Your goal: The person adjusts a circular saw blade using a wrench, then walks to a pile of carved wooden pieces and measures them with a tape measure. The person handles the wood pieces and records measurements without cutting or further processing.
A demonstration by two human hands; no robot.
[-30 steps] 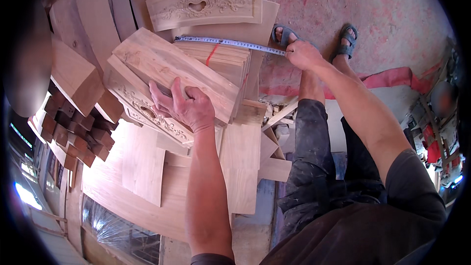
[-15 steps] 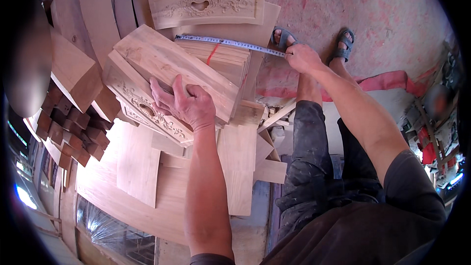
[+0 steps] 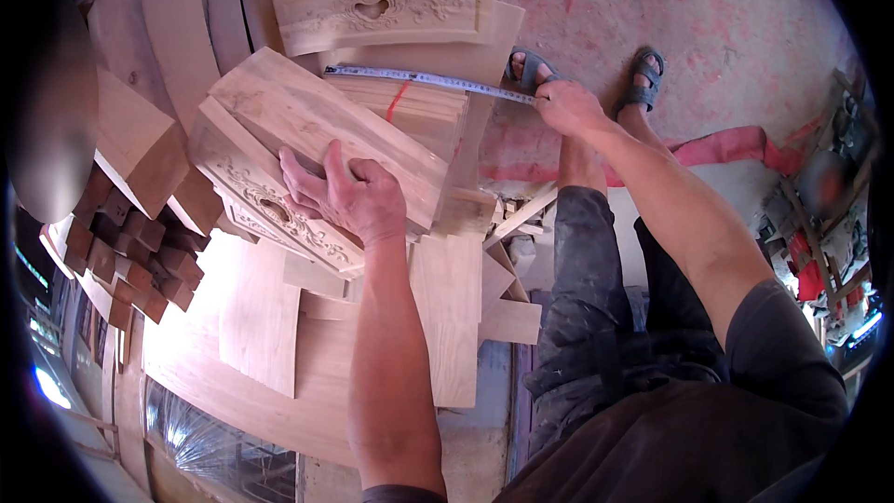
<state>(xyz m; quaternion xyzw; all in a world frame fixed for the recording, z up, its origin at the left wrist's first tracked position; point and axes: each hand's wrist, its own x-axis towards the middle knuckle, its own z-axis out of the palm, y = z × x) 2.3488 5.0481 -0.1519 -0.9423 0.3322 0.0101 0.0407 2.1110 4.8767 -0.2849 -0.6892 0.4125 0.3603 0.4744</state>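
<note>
My left hand (image 3: 349, 196) is curled over the top edge of a carved wooden drawer front (image 3: 270, 210), which stands tilted against a thick plain board (image 3: 317, 130). The carving has scrolls and a recess in its middle. My right hand (image 3: 570, 110) is closed on the near end of a tape measure (image 3: 424, 78), whose white blade stretches leftward. Below the blade lies a stack of thin boards (image 3: 424, 112) with a red mark across it. The blade's far end rests near the stack's left edge. The tape's case cannot be made out inside my hand.
Another carved drawer front (image 3: 386, 9) lies beyond the tape. Square wooden posts (image 3: 149, 261) are piled at the left, beside a large timber block (image 3: 140, 130). Flat panels (image 3: 256, 326) spread below my left arm. A red cloth strip (image 3: 726, 147) crosses the floor near my sandalled feet.
The whole view has shifted slightly, so things sit a little further left. Both hands keep their holds, and the tape remains stretched over the stack.
</note>
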